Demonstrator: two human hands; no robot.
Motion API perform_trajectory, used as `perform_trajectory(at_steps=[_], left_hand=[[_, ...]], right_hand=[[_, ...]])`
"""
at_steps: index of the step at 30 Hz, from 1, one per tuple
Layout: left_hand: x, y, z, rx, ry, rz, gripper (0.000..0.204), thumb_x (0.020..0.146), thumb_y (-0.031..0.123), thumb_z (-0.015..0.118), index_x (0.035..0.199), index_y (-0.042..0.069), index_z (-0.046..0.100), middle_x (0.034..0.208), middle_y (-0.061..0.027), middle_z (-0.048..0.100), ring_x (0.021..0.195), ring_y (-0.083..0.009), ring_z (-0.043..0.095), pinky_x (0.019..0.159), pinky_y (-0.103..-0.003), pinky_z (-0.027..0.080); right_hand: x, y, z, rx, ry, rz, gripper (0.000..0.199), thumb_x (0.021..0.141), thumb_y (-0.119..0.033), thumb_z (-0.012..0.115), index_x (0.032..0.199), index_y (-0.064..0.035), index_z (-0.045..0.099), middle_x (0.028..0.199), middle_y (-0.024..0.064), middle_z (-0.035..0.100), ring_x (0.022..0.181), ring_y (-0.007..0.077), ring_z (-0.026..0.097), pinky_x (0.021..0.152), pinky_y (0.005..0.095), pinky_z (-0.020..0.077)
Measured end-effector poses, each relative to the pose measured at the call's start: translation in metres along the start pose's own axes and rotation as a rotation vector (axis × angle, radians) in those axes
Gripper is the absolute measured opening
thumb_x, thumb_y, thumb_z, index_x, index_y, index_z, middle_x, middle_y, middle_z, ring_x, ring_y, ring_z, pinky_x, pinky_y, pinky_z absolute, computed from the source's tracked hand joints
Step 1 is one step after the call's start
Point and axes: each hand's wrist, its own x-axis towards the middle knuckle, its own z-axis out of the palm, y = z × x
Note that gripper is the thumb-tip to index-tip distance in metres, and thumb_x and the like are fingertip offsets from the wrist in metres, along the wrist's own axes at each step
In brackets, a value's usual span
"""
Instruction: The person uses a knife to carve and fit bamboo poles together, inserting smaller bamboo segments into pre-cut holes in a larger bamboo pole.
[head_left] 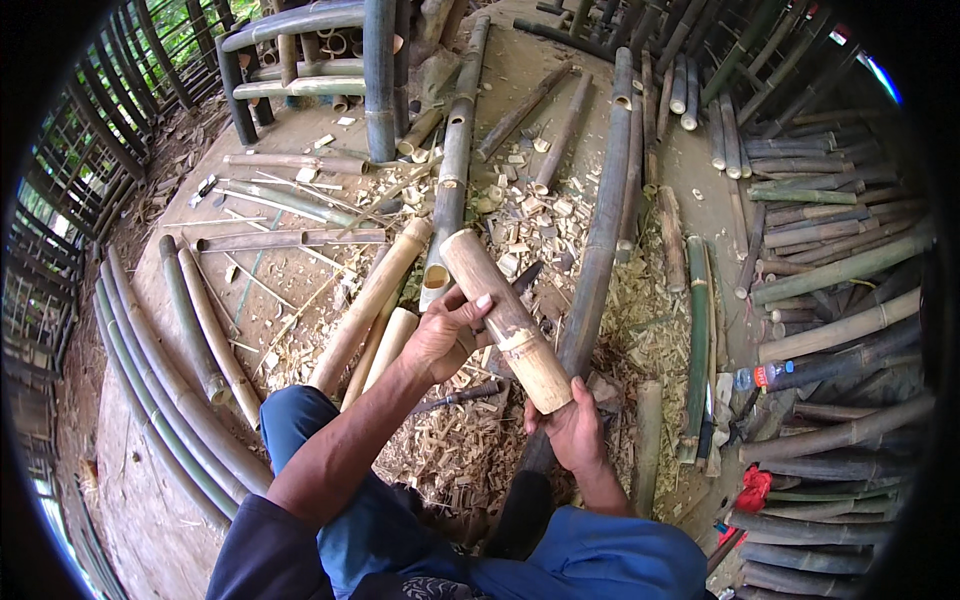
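Observation:
Both hands hold a short, thick bamboo section (522, 352) at a slant, its upper end tilted away to the left. Its lower part beyond the node is pale and scraped; the upper part is browner. My left hand (440, 338) grips it from the left side, thumb on the bamboo, some fingers hidden. My right hand (580, 428) closes round the lower end. A dark pointed blade (527, 277) sticks out past the section's right side; whether a hand holds it cannot be seen. A dark slender tool (462, 396) lies on the shavings below my left hand.
A long bamboo pole with cut holes (452, 170) and another dark pole (600, 220) run ahead. Wood chips (440, 450) cover the ground. Bamboo stacks (840, 250) and a plastic bottle (762, 377) lie right, curved poles (175, 370) left, a bamboo frame (300, 88) far left.

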Motion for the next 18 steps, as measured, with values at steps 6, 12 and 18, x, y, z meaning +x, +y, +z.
perform_trajectory(at_steps=[6,12,18], left_hand=[[-0.004,-0.006,0.011,-0.096,-0.022,-0.057,0.066,0.090,0.005,0.070,0.143,0.017,0.032,0.115,-0.0080,0.063,0.114,-0.0266,0.062,0.098,-0.059,0.050],[-0.001,-0.013,0.011,0.025,0.059,0.012,0.070,0.083,-0.008,0.070,0.142,0.009,0.035,0.120,-0.0104,0.060,0.116,-0.0261,0.060,0.097,-0.053,0.053],[-0.006,-0.003,0.011,-0.030,-0.039,-0.077,0.062,0.086,0.003,0.069,0.140,0.005,0.038,0.129,-0.0141,0.058,0.120,-0.0288,0.058,0.103,-0.052,0.049]], right_hand=[[0.000,0.000,-0.002,0.554,-0.254,0.307,0.068,0.103,-0.056,0.028,0.117,0.0038,0.058,0.069,0.0075,0.062,0.053,0.0204,0.055,0.064,0.0397,0.0458],[0.004,-0.007,0.021,0.370,-0.058,0.170,0.063,0.100,-0.054,0.037,0.134,-0.0032,0.050,0.107,0.0172,0.062,0.086,0.0282,0.066,0.069,0.0448,0.0612],[0.005,-0.012,0.023,-0.861,0.174,-0.569,0.064,0.084,-0.014,0.075,0.137,-0.0005,0.042,0.120,0.0206,0.059,0.104,0.0343,0.064,0.086,0.0454,0.0550]])
